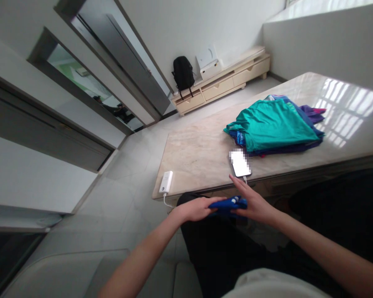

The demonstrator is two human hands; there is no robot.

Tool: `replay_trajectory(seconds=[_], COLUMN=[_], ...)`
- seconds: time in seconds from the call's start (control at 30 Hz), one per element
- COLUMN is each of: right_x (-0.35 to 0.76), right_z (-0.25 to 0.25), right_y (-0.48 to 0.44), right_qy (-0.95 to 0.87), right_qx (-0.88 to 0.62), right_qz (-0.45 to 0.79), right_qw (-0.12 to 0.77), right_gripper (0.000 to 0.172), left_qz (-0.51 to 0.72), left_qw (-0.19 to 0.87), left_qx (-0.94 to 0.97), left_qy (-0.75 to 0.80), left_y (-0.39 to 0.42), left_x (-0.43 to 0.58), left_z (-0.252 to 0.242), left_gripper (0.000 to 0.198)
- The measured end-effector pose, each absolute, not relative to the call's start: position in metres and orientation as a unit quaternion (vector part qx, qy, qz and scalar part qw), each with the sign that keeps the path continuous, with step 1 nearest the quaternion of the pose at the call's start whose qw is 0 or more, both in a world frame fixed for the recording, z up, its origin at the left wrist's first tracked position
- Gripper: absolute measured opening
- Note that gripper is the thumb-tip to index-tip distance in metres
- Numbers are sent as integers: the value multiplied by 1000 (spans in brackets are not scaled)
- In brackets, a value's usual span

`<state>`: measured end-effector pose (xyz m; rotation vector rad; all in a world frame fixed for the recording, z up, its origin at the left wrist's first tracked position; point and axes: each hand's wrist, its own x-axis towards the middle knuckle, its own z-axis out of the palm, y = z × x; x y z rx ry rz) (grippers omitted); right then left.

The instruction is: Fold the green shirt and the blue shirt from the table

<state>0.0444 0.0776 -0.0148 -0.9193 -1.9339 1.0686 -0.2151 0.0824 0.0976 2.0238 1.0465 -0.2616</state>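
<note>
A small folded blue garment [225, 204] with white marks is above my lap, just off the table's front edge. My left hand [196, 209] has its fingers closed on the garment's left end. At the other end, my right hand [254, 203] is spread wide, one finger pointing up toward the phone and the lower fingers touching the garment's underside. Beyond it, a phone [240, 164] with a bright screen lies on the table, a cable plugged into it. Behind the phone sits a pile of clothes topped by a teal shirt [278, 124], with blue and purple cloth showing beneath.
The glossy marble-look table [194, 149] reaches away in front of me. A white power bank [165, 182] with a cable lies near its left corner. Against the far wall, a low cabinet [219, 89] carries a black backpack [183, 73] and a white box [210, 68].
</note>
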Motion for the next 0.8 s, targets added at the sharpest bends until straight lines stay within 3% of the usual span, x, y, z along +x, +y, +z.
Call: replay_trajectory(seconds=[0.07,0.13,0.27,0.4,0.53,0.8], right_x=[49,57,69,69,56,46], right_z=[-2,8,19,16,6,9], right_y=[75,71,61,43,20,2], right_qy=[-731,-693,-614,-561,-484,-247], right_qx=[-299,-233,-171,-186,-212,-165], right_qz=[539,650,760,797,828,939], right_qw=[294,209,127,122,185,172], right_gripper=[105,89,70,65,81,71], left_qz=[-154,-190,-234,-256,-270,-237], left_qw=[449,484,537,572,645,774], left_qx=[790,771,739,711,637,448], left_qy=[389,367,332,319,325,380], left_y=[76,73,78,87,99,110], left_x=[-205,-196,-180,-171,-172,-186], left_z=[118,134,156,168,163,142], left_gripper=[55,50,46,46,45,49])
